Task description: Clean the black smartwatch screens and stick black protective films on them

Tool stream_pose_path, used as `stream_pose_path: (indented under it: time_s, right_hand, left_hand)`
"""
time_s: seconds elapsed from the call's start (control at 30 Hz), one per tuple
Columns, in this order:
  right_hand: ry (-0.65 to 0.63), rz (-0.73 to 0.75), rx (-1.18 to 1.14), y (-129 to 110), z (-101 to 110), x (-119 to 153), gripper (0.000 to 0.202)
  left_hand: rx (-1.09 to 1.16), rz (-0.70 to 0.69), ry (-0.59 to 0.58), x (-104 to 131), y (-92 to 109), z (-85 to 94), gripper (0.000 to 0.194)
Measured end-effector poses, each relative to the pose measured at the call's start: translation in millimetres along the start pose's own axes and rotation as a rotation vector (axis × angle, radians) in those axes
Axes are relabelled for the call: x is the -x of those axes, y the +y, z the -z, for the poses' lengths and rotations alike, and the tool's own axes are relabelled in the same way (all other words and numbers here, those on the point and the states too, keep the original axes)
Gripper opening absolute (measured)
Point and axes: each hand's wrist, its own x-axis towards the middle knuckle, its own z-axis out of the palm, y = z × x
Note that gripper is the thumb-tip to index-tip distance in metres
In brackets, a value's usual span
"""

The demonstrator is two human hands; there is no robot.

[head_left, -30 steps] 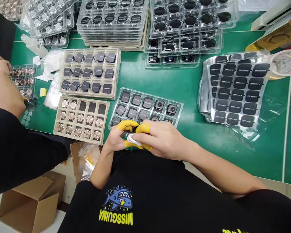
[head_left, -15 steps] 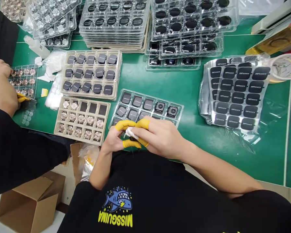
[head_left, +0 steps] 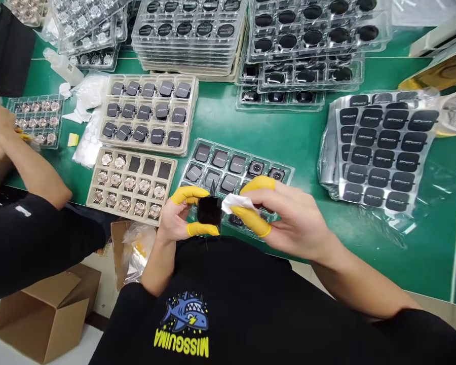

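Note:
Between the yellow-covered thumb and finger of my left hand [head_left: 180,213] is a square smartwatch [head_left: 209,210], gripped by its edges with the dark glossy screen showing. My right hand [head_left: 285,213], also in yellow finger covers, pinches a crumpled white cloth [head_left: 237,203] just right of the watch. Beneath both hands lies a clear plastic tray [head_left: 222,141] of square watch pieces. Some of them have dark printed covers, and others show round sensor backs. My hands hide part of its lower rows.
Left of the tray are a beige tray of rose-gold watches [head_left: 129,183] and a stacked tray of dark square pieces [head_left: 144,112]. Sheets of black stickers [head_left: 380,154] lie at right. Tray stacks [head_left: 186,45] line the back. A co-worker's arm [head_left: 26,152] reaches in at far left.
My right hand has moved right with the cloth, away from the watch, and the dark screen now shows. The co-worker's arm at far left has shifted position. The view has shifted slightly.

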Motion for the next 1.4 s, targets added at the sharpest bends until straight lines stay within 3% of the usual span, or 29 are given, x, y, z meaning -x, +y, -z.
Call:
stream_pose_path:
  time_s: [0.17, 0.3, 0.4, 0.5, 0.67, 0.8, 0.9, 1.07, 1.27, 1.4]
  right_hand:
    - [-0.064, 0.048, 0.147, 1, -8, -2, 0.011]
    - [-0.065, 0.109, 0.253, 2, -18, -8, 0.016]
    - [-0.087, 0.123, 0.303, 0, -24, -15, 0.020]
    - [-0.128, 0.105, 0.273, -1, -26, -20, 0.022]
    - [-0.295, 0.166, 0.056, 0, -14, -22, 0.020]
    - [-0.396, 0.171, 0.209, 9, 5, -15, 0.025]
    - [-0.324, 0.118, 0.269, 18, 15, -9, 0.022]
    - [-0.100, 0.043, 0.122, 14, 12, -14, 0.007]
    - [-0.148, 0.121, 0.093, 3, -16, -22, 0.013]
    - [-0.247, 0.204, 0.028, 3, -18, -23, 0.020]
  left_hand:
    - [0.010, 0.017, -0.053, 2, 3, -0.9, 0.083]
    - [-0.001, 0.115, -0.079, 6, 0, -3.4, 0.081]
    - [-0.014, 0.187, -0.065, 8, -6, -5.4, 0.080]
    - [-0.016, 0.150, -0.013, 9, -12, -5.4, 0.079]
    - [-0.074, 0.082, 0.046, 10, -17, -1.3, 0.078]
    - [-0.034, 0.038, 0.039, 7, -13, 3.6, 0.075]
    - [-0.017, -0.001, 0.060, 3, -7, 5.5, 0.074]
    - [-0.024, -0.026, 0.035, -1, -2, 3.3, 0.078]
    - [-0.042, 0.055, -0.044, 2, -6, 2.0, 0.085]
    - [-0.031, 0.032, -0.006, 5, -8, 4.2, 0.081]
